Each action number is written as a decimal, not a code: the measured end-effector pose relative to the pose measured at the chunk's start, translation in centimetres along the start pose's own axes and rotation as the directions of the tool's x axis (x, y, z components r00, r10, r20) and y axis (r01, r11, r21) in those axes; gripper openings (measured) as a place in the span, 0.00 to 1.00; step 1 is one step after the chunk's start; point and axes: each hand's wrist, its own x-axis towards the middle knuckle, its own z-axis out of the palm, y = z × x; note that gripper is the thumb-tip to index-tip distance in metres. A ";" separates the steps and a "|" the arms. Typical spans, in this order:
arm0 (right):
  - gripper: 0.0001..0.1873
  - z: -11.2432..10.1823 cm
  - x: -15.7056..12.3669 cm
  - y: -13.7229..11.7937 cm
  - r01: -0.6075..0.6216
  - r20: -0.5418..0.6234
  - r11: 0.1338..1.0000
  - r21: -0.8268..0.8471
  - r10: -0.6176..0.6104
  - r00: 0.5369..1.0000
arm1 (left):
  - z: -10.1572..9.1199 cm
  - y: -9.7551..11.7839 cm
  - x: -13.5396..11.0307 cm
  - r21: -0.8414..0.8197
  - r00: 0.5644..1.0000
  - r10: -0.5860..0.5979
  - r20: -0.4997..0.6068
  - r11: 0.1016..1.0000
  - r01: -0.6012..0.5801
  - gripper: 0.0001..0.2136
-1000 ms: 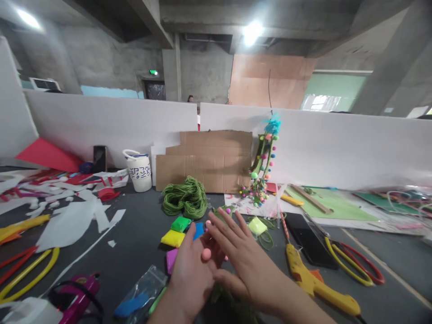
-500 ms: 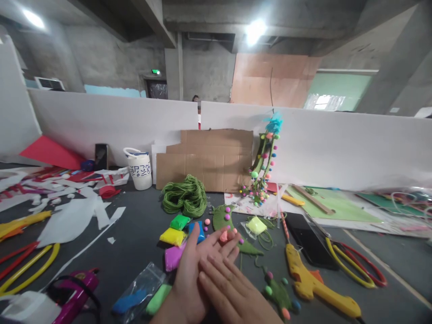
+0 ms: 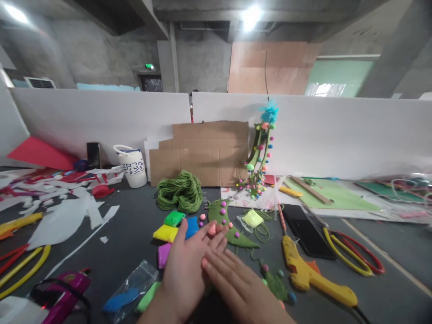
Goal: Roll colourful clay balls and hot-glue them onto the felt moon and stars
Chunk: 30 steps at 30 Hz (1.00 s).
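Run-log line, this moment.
left hand: open, palm up, bearing small pink lump | right hand: partly over left | ahead: green crescent

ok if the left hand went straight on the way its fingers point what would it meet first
Most likely the green crescent piece, just beyond the left hand, though depth is hard to judge here.

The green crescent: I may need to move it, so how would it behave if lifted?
The green crescent looks thin and flat, so it is probably light and may flop. Its small balls stand proud, so they could snag.
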 end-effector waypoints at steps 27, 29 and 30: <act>0.19 -0.3 0.4 -0.3 -0.027 -0.114 0.999 -0.024 0.025 0.993 | 0.4 -0.4 0.3 0.102 0.991 -0.010 -0.132 0.995 0.023 0.37; 0.17 -0.2 0.4 -0.4 0.037 -0.154 0.998 -0.044 -0.044 0.987 | 0.5 -0.4 0.3 0.096 0.988 0.009 -0.152 0.995 0.006 0.38; 0.17 -0.1 0.4 -0.5 0.044 -0.163 0.998 -0.054 -0.053 0.985 | 0.6 -0.4 0.3 0.100 0.985 0.012 -0.171 0.995 0.005 0.38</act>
